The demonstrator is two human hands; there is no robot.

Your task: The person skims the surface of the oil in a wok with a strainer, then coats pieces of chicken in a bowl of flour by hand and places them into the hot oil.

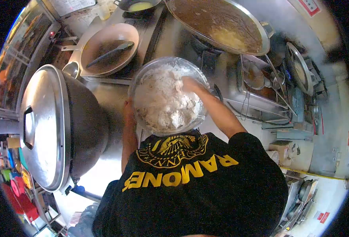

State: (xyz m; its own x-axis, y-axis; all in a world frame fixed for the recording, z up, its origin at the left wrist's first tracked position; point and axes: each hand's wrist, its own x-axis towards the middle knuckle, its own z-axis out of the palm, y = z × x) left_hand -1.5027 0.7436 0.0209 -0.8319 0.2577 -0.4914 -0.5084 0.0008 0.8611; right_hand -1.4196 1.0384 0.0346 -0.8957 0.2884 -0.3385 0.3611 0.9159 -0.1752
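Observation:
A clear round bowl (203, 75) full of white flour (158, 94) is right in front of my body, with floury lumps (178, 118) heaped on its near side. My left hand (128, 106) grips the bowl's left side, its fingers partly hidden by the wall. Inside the bowl, on the upper right, my right hand (188, 84) reaches into the flour with its fingers curled and coated white. Whatever those fingers hold, if anything, cannot be made out.
A wide pan of bubbling oil (222, 23) with pale food frying stands beyond the bowl. To its left, a frying pan (99, 39) holds a dark-handled brush (111, 53). A large lidded pot (50, 126) stands close on the left. Strainers (255, 77) lie at right.

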